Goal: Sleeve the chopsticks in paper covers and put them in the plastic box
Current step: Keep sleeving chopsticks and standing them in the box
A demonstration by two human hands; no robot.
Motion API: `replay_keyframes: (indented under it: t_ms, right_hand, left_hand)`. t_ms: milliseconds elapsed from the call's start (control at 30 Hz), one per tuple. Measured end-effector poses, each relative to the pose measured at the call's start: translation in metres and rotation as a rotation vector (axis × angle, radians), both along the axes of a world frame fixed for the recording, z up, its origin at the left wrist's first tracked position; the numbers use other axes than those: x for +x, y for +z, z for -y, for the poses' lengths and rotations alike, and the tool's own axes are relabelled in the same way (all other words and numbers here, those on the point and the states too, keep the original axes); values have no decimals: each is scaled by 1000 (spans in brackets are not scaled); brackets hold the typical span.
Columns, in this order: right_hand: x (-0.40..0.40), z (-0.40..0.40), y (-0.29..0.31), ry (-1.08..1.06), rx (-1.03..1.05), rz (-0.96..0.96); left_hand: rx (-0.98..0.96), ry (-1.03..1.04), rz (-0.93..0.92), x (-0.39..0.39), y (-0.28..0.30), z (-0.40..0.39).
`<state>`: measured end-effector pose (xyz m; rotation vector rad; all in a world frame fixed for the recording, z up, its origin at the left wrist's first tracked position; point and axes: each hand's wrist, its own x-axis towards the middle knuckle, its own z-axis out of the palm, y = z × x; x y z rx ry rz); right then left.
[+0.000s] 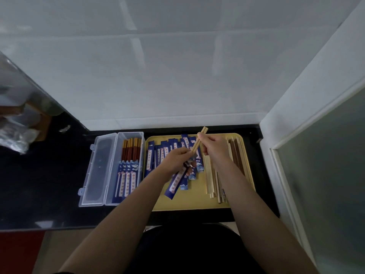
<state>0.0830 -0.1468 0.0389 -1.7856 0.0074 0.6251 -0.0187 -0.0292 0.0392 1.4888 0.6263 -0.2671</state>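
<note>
head view: one camera, looking down over both forearms
right hand [215,145]: fingers curled round a pair of pale chopsticks [198,142], upper ends sticking out beyond the knuckles
left hand [176,158]: pinching the lower end of that pair together with the mouth of a blue paper cover [177,181], which trails down toward the body
hands: close together, nearly touching, above the yellow tray [197,202]
loose covers [160,153]: heap of blue sleeves on the tray, under and left of the left hand
bare chopsticks [212,178]: row of pale and brown sticks on the tray, under and right of the right forearm
plastic box [129,167]: clear, lid hinged open, well left of the left hand on the dark table [49,184]; several sleeved pairs already inside
step: judged as feeding the tips into the cover; how far in, can't tell
next: line tips with the opening, slide the pair down the sleeve, then carry it left into the box
risk: thin paper may buckle or tear if the tips catch the edge
</note>
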Motion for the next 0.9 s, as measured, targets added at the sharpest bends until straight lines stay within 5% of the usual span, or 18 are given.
replay_keyframes:
  t_ms: [100,233,433,633,900]
  right_hand:
    - [-15,-27,1,20,-21,-10]
    - [-37,-69,-2,121,6,-85]
    - [-64,-113,-26,269,-173,-89]
    - [-74,-121,-72,414,-619,155]
    - [-91,-122,-91,359,-882,168]
  left_hand:
    - [-160,50,-11,-20,2,-28]
    - [-144,215,-56,-45,-1,-69]
    - [464,458,-188,-78,-13,-139]
    - [811,43,-307,-86,-34,-161]
    - [1113,-313,-345,-88,-44,-147]
